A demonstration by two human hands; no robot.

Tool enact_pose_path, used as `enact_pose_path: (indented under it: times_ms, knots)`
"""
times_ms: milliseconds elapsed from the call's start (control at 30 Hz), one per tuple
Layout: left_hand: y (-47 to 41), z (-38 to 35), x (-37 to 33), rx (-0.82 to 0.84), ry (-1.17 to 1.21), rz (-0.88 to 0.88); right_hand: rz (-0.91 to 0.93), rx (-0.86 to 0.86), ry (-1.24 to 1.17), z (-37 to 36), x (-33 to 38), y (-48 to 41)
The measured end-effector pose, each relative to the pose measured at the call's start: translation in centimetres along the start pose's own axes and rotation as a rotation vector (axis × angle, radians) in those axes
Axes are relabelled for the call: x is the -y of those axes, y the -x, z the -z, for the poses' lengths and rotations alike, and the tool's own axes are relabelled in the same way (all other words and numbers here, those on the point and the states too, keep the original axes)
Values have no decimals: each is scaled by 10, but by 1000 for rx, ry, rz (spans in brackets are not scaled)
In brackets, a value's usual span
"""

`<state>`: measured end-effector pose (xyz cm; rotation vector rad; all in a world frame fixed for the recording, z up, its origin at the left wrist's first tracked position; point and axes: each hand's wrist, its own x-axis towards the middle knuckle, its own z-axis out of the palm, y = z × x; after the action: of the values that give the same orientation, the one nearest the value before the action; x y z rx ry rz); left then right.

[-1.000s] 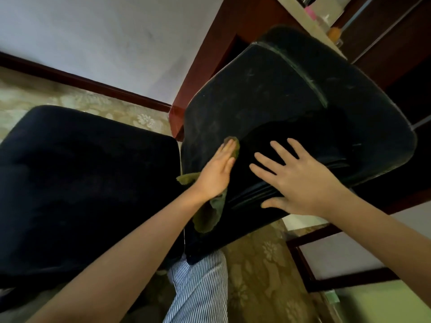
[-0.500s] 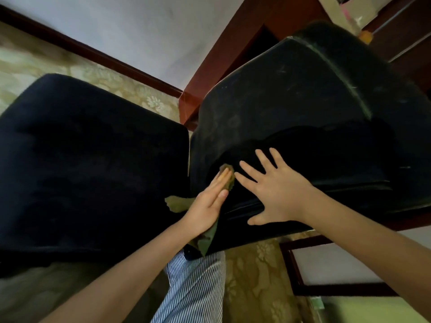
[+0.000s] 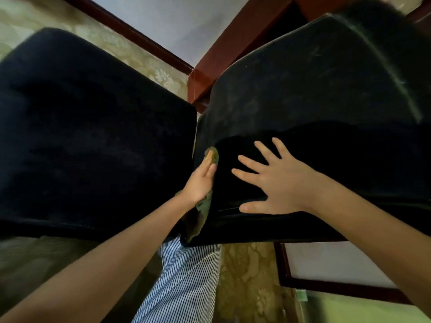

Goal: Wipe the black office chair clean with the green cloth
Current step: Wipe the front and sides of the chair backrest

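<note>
The black office chair fills the view: its seat (image 3: 93, 141) lies to the left and its dusty backrest (image 3: 303, 96) rises to the right. My left hand (image 3: 200, 183) presses the green cloth (image 3: 205, 206) flat against the backrest's left edge, fingers straight; the cloth sticks out above my fingertips and hangs below my palm. My right hand (image 3: 275, 185) lies open on the lower backrest with fingers spread, just right of the cloth. A darker patch of the backrest surrounds both hands.
A red-brown wooden desk (image 3: 221, 54) stands behind the backrest. Patterned beige floor (image 3: 247, 280) shows below the chair, with a dark skirting board (image 3: 130, 36) along the white wall. My striped trouser leg (image 3: 182, 280) is under the seat gap.
My left hand slid the cloth down and left along the backrest toward its left edge. My right hand stayed spread on the backrest. The view moved closer to the chair.
</note>
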<state>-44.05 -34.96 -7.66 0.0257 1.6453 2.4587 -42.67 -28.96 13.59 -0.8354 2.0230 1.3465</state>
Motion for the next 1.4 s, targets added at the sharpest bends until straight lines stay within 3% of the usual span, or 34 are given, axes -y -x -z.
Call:
enact_pose_path:
  times_ms: [200, 433, 533, 833, 1067, 1267, 1400]
  knots:
    - [58, -8, 6, 19, 103, -104, -6, -1, -16, 3, 1, -7]
    - [17, -19, -15, 76, 4, -299, -52, 11, 0, 2, 3, -12]
    - [-3, -16, -6, 3, -46, -230, -4, 5, -26, 2, 7, -20]
    - [-19, -4, 35, -94, 260, 297, 77, 68, -78, 4, 10, -29]
    - [49, -13, 36, -62, 373, 197, 85, 90, -58, 5, 11, -30]
    - [24, -12, 29, -67, 321, 49, 105, 113, -60, 5, 13, -50]
    - [-16, -7, 41, -53, 299, 66, 116, 160, -43, 8, 14, -59]
